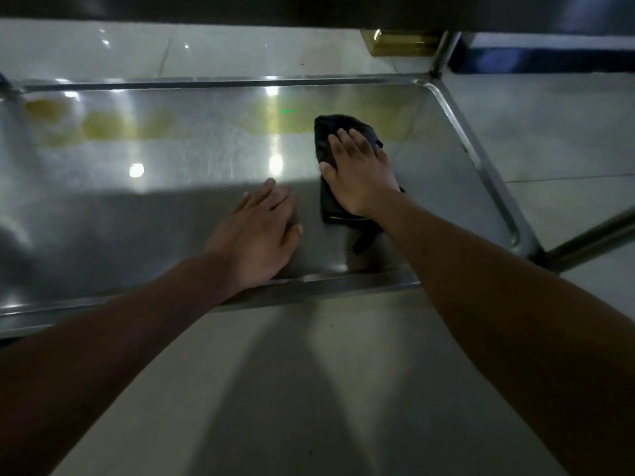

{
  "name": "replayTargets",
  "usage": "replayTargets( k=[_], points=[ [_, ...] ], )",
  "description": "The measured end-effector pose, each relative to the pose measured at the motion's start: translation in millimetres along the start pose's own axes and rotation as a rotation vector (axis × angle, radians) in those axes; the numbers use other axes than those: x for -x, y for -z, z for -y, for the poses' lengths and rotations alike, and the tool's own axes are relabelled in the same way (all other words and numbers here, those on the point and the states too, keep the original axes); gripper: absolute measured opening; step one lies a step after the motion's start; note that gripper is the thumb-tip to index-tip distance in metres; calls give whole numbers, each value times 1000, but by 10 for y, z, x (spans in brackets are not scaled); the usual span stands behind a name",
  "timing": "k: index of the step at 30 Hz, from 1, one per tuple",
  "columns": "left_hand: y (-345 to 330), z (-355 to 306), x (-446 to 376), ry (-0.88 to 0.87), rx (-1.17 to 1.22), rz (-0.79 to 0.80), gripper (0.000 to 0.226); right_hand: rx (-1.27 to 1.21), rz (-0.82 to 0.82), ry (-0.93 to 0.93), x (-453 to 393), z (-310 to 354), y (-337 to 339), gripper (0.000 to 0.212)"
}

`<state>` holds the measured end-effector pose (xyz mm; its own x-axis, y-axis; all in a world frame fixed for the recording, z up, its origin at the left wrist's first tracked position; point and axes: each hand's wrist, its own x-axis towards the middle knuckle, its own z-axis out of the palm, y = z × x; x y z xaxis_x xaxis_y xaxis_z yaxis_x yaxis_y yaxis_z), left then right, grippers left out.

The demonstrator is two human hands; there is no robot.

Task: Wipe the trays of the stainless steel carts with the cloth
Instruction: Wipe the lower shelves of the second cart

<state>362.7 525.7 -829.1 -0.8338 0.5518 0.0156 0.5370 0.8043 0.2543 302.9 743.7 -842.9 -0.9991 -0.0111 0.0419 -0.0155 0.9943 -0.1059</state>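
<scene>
Wiping shiny stainless steel cart tray [206, 159], right half.
Right hand [360, 173] presses flat, fingers straight, on the folded black cloth [330, 204] near the tray's right end; left hand [256, 228] rests flat on bare steel, fingers relaxed. Cloth looks soft, light, prone to bunching: press through the palm at its middle.

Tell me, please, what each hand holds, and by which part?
Neither grips anything: the right hand presses flat on the black cloth's middle; the left hand rests on the tray.
</scene>
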Motion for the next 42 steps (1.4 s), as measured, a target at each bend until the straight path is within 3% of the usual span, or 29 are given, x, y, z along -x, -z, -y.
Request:
replayTargets(
  k=[10,16,26,36,42],
  points=[
    [-85,-596,-262,-121,61,-25,61,-22,42,-220,531,-1096,168,67],
    [-92,-902,-269,-160,46,-42,63,-8,54,-234,888,-1474,233,65],
    [-112,-1114,-65,-187,5,-19,51,15,111,-265,1430,-1369,281,64],
    [-51,-1028,335,-193,18,7,54,33,128,-257,1910,-1017,287,64],
    [-19,-886,481,-209,-18,11,53,47,123,-146,2160,-819,244,68]
  ],
)
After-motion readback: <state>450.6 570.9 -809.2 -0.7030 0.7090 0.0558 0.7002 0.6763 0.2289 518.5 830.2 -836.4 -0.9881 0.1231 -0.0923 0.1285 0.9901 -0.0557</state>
